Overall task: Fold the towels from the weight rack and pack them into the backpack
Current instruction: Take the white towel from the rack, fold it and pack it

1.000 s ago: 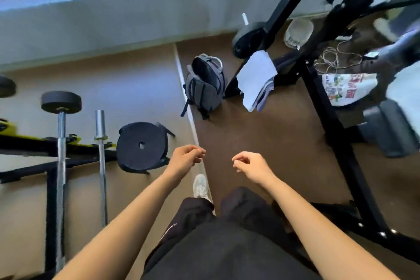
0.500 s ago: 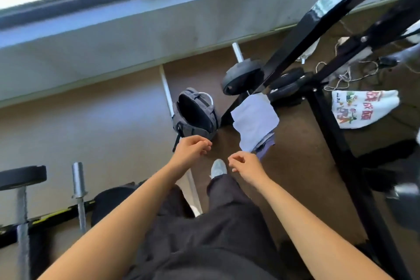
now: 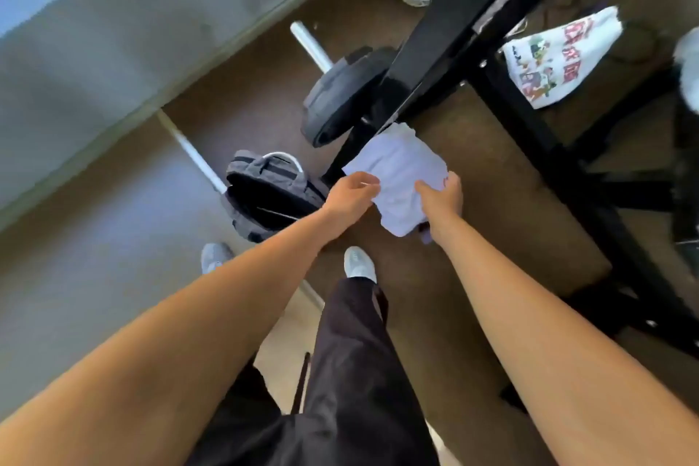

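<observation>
Our left hand (image 3: 351,197) has its fingers curled onto the left edge of the white towel (image 3: 397,166), and our right hand (image 3: 442,200) wraps thumb and fingers round its right side. The towel's draped over the black weight rack (image 3: 446,30), hanging just beside the open grey backpack (image 3: 272,193) on the floor (image 3: 484,155). A purplish towel (image 3: 426,235) peeks out underneath, pretty blurry tbh.
</observation>
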A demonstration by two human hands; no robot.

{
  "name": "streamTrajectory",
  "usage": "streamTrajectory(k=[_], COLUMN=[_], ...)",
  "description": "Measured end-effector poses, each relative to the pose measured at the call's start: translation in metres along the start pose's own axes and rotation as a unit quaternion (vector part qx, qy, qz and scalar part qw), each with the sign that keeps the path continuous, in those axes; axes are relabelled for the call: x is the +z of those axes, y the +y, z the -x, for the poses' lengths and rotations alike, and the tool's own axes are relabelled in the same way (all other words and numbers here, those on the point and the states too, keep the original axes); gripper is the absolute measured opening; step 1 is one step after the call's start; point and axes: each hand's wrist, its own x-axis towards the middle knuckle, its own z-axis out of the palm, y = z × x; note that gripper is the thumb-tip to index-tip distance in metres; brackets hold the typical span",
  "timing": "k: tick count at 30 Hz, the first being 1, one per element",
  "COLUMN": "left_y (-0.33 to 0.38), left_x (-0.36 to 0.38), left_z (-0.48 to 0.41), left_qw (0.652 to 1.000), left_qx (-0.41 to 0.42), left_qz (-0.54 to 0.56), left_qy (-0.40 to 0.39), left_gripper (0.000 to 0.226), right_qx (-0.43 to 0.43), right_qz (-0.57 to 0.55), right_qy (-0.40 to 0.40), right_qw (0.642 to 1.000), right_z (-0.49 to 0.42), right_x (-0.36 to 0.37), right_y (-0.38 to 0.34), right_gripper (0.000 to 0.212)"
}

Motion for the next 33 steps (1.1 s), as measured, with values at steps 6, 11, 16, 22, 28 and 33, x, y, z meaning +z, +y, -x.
streamTrajectory(k=[6,11,16,22,28,33], left_y=[0.008,0.006,0.02,0.067,0.11,0.108], left_x=[0.01,0.031,0.033,0.006,-0.057,-0.126], left_z=[-0.073,-0.087,-0.069,-0.02,0.073,0.129], left_qw=[0.998,0.999,0.996,0.962,0.913,0.905], left_qx=[0.036,-0.024,0.056,0.244,0.312,0.296], left_qz=[-0.039,-0.001,-0.029,-0.1,-0.165,-0.227], left_qy=[-0.039,-0.025,-0.065,-0.065,-0.206,-0.206], left_gripper=[0.038,0.022,0.03,0.017,0.026,0.03], right_qx=[0.029,0.012,-0.014,-0.152,-0.351,-0.314], right_qz=[-0.03,-0.021,-0.047,-0.064,0.036,0.134], right_qy=[0.085,0.088,0.056,0.111,0.007,-0.198], right_qw=[0.995,0.996,0.997,0.98,0.936,0.919], right_z=[-0.029,-0.031,-0.009,0.046,0.1,0.148], right_x=[0.025,0.037,0.029,-0.006,-0.037,-0.016], right_y=[0.021,0.036,0.029,0.004,-0.051,-0.084], right_gripper=[0.049,0.061,0.071,0.081,0.081,0.013])
